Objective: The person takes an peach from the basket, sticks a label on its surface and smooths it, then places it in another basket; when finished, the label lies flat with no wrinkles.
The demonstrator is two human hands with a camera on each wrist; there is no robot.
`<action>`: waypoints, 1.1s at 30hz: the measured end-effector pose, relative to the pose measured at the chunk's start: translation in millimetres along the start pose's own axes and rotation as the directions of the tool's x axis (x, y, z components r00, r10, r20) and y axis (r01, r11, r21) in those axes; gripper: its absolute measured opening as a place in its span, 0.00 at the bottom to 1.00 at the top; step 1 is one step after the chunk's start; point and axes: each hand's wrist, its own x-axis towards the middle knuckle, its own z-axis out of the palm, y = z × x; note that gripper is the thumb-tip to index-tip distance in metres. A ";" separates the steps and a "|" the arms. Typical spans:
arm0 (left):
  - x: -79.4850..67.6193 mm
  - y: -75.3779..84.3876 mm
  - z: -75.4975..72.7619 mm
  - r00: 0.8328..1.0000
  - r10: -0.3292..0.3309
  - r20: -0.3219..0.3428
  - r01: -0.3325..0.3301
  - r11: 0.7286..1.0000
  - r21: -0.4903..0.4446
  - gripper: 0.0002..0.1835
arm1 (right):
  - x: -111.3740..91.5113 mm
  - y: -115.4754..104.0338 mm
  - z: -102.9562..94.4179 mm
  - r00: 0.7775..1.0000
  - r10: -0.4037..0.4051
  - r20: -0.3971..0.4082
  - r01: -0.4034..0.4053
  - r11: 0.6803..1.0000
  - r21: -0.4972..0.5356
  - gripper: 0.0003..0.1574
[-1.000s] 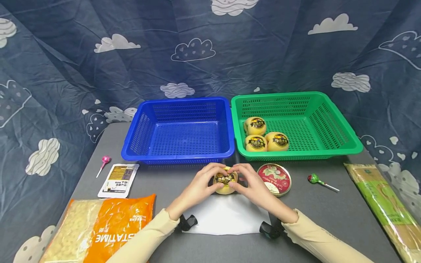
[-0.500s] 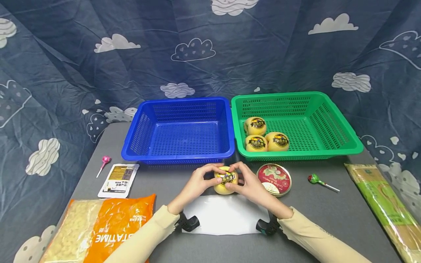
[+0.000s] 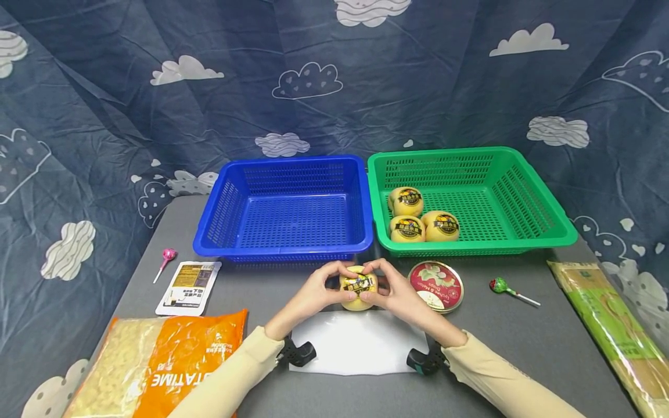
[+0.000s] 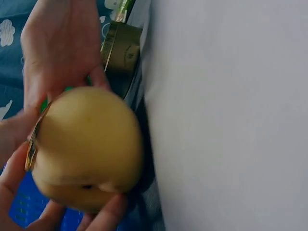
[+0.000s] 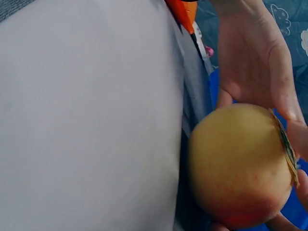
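A round yellow peach (image 3: 357, 301) with a black and gold label (image 3: 358, 284) is between my two hands, just beyond a white sheet (image 3: 360, 342). My left hand (image 3: 316, 290) holds its left side with curled fingers and thumb. On the other side my right hand (image 3: 401, 295) grips it the same way. Both thumbs lie at the label's lower part, with the fingertips at the peach's top. The left wrist view shows a dark stem hollow on the peach (image 4: 91, 139). A red blush marks the peach (image 5: 240, 168) in the right wrist view, where the label (image 5: 287, 147) stands edge-on.
Behind stand a blue basket (image 3: 282, 251) and a green basket (image 3: 486, 245) holding several labelled peaches (image 3: 409, 229). A red round tin (image 3: 436, 284) sits beside my right hand. Lollipops (image 3: 500, 285), a white pouch (image 3: 189, 288), an orange pasta bag (image 3: 193, 354) and a green-brown packet (image 3: 611, 319) lie around.
The peach and its label have turned slightly between the hands. The thumbs and fingertips have shifted on it, and the right forearm has moved a little left. The baskets and other items stay put.
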 end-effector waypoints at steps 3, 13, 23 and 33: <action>0.7 2.0 4.1 0.999 0.029 -0.024 -0.028 0.997 0.065 0.16 | 1.0 0.8 0.6 1.000 -0.014 -0.012 0.014 1.000 -0.002 0.22; 2.1 -2.5 4.4 0.995 0.082 -0.057 -0.080 0.996 0.047 0.12 | 0.3 0.9 -4.5 0.999 0.028 -0.016 -0.027 0.999 0.024 0.16; 3.4 -14.0 1.2 0.998 -0.058 -0.036 0.053 0.989 -0.138 0.12 | 0.5 0.6 -6.7 0.995 0.098 -0.002 -0.098 0.994 0.052 0.17; 7.7 -9.0 4.8 0.985 -0.159 -0.069 0.141 0.967 -0.214 0.12 | 3.8 3.7 -3.9 0.989 0.135 -0.065 -0.125 0.982 0.141 0.14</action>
